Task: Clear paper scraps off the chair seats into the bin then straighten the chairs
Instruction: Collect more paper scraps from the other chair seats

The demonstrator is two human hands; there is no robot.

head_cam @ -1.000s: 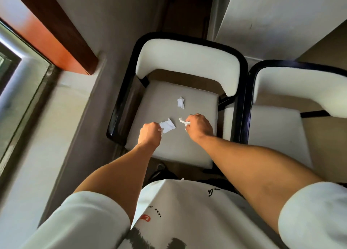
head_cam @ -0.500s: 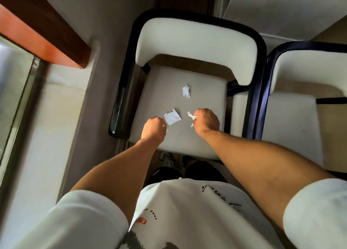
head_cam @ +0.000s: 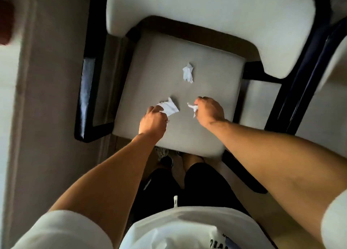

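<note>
Left hand [head_cam: 153,121] grip pinching flat scrap [head_cam: 169,108]; right hand [head_cam: 210,110] grip around crumpled scrap [head_cam: 192,107].

Looks like home dining corner or small meeting room; cannot tell which. Cushioned chair [head_cam: 180,91] with pale seat, padded backrest, glossy black frame. Second matching chair [head_cam: 334,61] just beside it at right. Beige floor [head_cam: 56,117]; pale wall edge at left.

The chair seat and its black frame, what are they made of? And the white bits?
The chair seat looks like padded fabric or smooth faux leather, matte pale grey; which one is unclear. The black frame seems lacquered wood or metal, since light glints off it. The white bits look like thin paper, creased and torn at the edges.
</note>
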